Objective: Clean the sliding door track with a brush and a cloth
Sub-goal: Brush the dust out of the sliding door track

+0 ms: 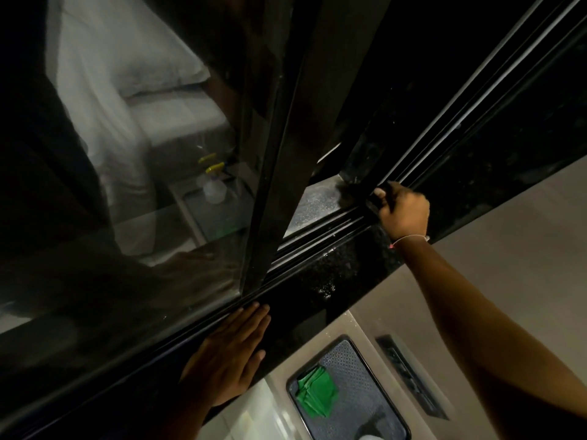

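Observation:
The dark sliding door track (320,231) runs diagonally from lower left to upper right, with several narrow rails. My right hand (401,209) is closed around a dark brush handle (379,198) and presses it down onto the track; the bristles are hidden in the dark. My left hand (233,350) lies flat, fingers spread, on the black polished sill (317,281) beside the rail. A folded green cloth (316,392) lies on a grey textured tray (365,376) on the floor below the sill.
The dark door frame post (279,154) stands upright over the track. The glass panel (127,154) at the left reflects a bed and a spray bottle (214,185) with a yellow trigger. Beige floor tiles (508,249) spread to the right.

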